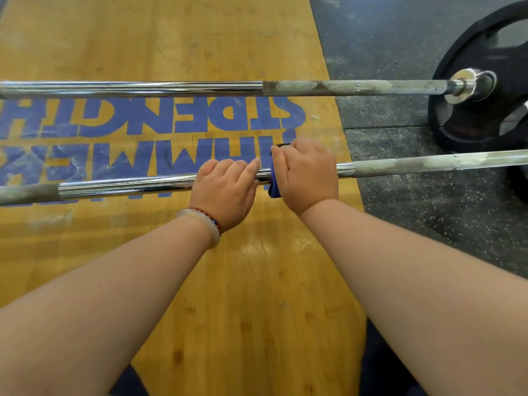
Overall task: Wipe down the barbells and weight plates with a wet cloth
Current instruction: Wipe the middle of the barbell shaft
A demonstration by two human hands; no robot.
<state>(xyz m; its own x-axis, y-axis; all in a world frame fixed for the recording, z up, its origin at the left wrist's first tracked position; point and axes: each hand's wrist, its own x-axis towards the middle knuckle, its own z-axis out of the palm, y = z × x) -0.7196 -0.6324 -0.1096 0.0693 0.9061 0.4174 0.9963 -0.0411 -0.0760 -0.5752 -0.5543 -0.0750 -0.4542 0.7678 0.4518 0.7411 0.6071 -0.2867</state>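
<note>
A wooden lifting platform [228, 295] with blue lettering lies under both hands, with dark rubber floor [400, 224] to the right of the fingers. A black weight plate [451, 115] stands far to the right, beyond them, on the far barbell [171, 88]. The near barbell [128, 187] runs directly beneath the fingers. The right hand [307, 175] has its fingers [281, 158] curled tightly round a blue cloth [275, 191] wrapped over that bar. Just beside it, the left hand [225, 190] grips the bare chrome, its forefinger nearly touching the cloth. Bracelets [207, 224] circle the left wrist.
</note>
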